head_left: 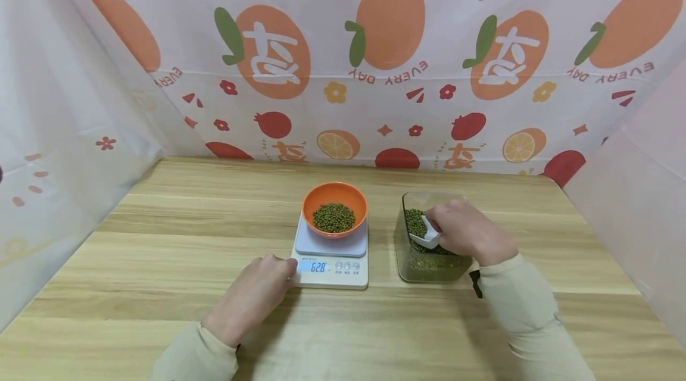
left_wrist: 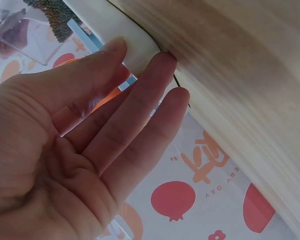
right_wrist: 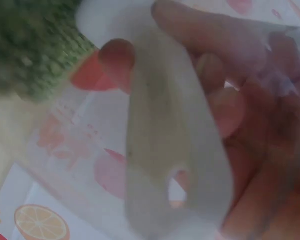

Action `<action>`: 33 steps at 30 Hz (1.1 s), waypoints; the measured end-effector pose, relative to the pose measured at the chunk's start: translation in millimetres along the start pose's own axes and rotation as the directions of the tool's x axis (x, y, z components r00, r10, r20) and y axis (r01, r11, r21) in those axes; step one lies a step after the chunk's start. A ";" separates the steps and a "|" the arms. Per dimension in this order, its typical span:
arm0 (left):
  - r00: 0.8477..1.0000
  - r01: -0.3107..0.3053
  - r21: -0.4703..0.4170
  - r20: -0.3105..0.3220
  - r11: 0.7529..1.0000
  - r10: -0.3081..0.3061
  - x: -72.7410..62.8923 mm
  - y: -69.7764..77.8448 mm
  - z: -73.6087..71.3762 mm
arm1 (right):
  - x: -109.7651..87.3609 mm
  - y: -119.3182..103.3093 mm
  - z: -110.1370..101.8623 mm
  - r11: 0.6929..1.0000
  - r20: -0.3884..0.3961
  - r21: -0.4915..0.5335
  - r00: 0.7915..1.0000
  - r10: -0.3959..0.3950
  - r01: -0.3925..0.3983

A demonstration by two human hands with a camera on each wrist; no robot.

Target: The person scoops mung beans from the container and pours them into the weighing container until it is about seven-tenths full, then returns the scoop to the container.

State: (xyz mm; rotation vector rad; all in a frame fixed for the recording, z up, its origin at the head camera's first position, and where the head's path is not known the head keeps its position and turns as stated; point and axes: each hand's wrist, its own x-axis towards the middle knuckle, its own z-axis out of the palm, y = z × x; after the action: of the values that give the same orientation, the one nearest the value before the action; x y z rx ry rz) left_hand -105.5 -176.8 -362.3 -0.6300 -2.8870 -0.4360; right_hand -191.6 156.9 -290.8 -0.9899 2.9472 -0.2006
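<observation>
An orange bowl [head_left: 334, 190] holding green mung beans [head_left: 333, 218] sits on a white kitchen scale [head_left: 354, 277], whose display reads 62.8. My left hand [head_left: 257, 292] is at the scale's left front edge; in the left wrist view the left hand [left_wrist: 90, 130] has its fingers fairly straight, fingertips right at the scale's edge. My right hand [head_left: 463, 229] grips a white scoop [head_left: 427, 237] inside a clear container [head_left: 404, 268] of mung beans. In the right wrist view, the scoop's handle [right_wrist: 160, 130] lies between the thumb and fingers.
A pale wooden table [head_left: 177, 238] carries everything. Behind it hangs a white curtain [head_left: 332, 113] printed with fruit, and light sheets enclose both sides. The clear container stands a short distance right of the scale.
</observation>
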 end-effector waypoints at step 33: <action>1.000 -0.017 0.002 -0.014 1.000 0.017 -0.4 -1.9 1.8 | -7.5 2.9 2.9 0.999 -0.037 0.052 0.999 0.018 -0.016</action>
State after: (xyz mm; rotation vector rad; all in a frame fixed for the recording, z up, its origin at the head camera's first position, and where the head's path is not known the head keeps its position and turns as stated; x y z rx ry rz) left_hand -106.1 -178.1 -364.5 -0.6480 -2.8661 -0.4336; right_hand -187.2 163.4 -294.1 -0.9651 2.9666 -0.2960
